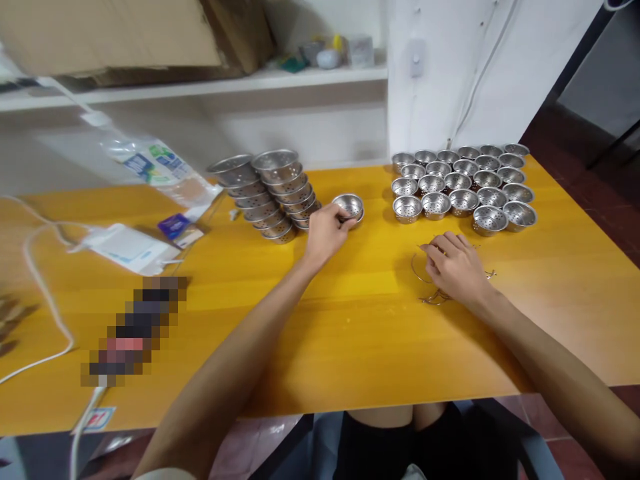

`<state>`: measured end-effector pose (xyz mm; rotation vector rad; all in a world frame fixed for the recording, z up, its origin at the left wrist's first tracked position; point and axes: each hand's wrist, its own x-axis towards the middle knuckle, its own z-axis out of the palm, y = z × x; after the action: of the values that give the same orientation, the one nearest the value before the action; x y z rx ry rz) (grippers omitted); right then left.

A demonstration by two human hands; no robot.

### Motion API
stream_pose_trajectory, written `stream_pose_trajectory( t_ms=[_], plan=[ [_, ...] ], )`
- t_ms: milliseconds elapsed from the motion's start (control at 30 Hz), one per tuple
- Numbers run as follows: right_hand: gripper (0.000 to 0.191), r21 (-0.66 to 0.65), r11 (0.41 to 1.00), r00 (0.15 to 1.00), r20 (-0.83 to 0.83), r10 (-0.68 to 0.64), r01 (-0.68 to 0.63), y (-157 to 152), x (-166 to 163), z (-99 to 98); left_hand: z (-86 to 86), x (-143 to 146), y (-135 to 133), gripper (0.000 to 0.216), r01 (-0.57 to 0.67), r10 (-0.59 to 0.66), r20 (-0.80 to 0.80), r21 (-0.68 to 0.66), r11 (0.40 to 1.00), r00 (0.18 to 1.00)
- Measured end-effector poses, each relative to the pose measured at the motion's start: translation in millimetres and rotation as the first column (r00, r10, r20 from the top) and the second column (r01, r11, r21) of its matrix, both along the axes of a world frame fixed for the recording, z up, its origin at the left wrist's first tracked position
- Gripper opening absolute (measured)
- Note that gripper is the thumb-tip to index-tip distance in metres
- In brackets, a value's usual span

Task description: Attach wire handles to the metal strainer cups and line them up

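Note:
My left hand (326,231) reaches across the yellow table (350,333) and pinches the near rim of a single small perforated metal cup (349,206). Just left of that cup lie two leaning stacks of the same cups (273,193). My right hand (454,267) rests palm down, fingers curled, on a small pile of thin wire handles (430,298). Whether its fingers grip a wire is hidden. Beyond it, several cups stand in neat rows (463,187).
A clear plastic bag (150,167) and small packets (127,248) lie at the left with a white cable (45,300). A shelf with a cardboard box (115,33) runs along the back wall. The table's near edge is at my lap.

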<state>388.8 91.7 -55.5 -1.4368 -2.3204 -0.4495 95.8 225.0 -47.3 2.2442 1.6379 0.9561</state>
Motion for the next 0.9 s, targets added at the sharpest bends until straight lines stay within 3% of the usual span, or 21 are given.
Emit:
stream_pose_trajectory(
  t_ms=[167, 300, 400, 467, 567, 700, 800, 900],
  plan=[
    [0.030, 0.138, 0.990, 0.995, -0.095, -0.009, 0.022, -0.5, 2.7, 6.8, -6.0, -2.4, -5.4, 0.016, -0.055, 0.057, 0.117, -0.022, 0.998, 0.991],
    [0.029, 0.138, 0.990, 0.982, -0.187, 0.015, 0.011, -0.7, 3.7, 6.4, -4.6, 1.1, -9.7, 0.023, -0.062, 0.067, 0.127, -0.044, 0.997, 0.990],
    [0.028, 0.118, 0.993, 0.957, -0.289, 0.009, 0.026, -1.3, 3.3, 3.2, 1.8, 4.2, -21.1, 0.027, -0.008, 0.004, 0.140, 0.030, 1.000, 0.990],
    [0.028, 0.089, 0.994, 0.928, -0.372, -0.025, 0.062, -2.0, 2.5, 1.8, 5.6, 6.1, -36.1, 0.029, 0.107, -0.124, 0.173, 0.106, 0.989, 0.977],
    [0.027, 0.039, 0.996, 0.870, -0.490, -0.052, 0.082, -3.2, 0.0, 2.1, 5.0, 9.2, -66.8, 0.037, 0.355, -0.372, 0.238, 0.115, 0.928, 0.897],
    [0.026, -0.018, 1.000, 0.786, -0.619, 0.000, -0.014, -5.4, -5.7, 5.0, -5.1, 10.2, -101.3, 0.045, 0.566, -0.549, 0.313, 0.044, 0.823, 0.775],
    [0.025, -0.067, 0.995, 0.766, -0.643, 0.013, -0.074, -8.7, -11.7, 7.2, -10.6, 9.7, -111.9, 0.044, 0.686, -0.592, 0.455, -0.059, 0.725, 0.665],
    [0.020, -0.034, 0.990, 0.733, -0.675, 0.081, -0.140, -14.5, -18.7, 10.1, -11.9, 10.7, -116.4, 0.048, 0.744, -0.523, 0.641, -0.116, 0.658, 0.561]
  ],
)
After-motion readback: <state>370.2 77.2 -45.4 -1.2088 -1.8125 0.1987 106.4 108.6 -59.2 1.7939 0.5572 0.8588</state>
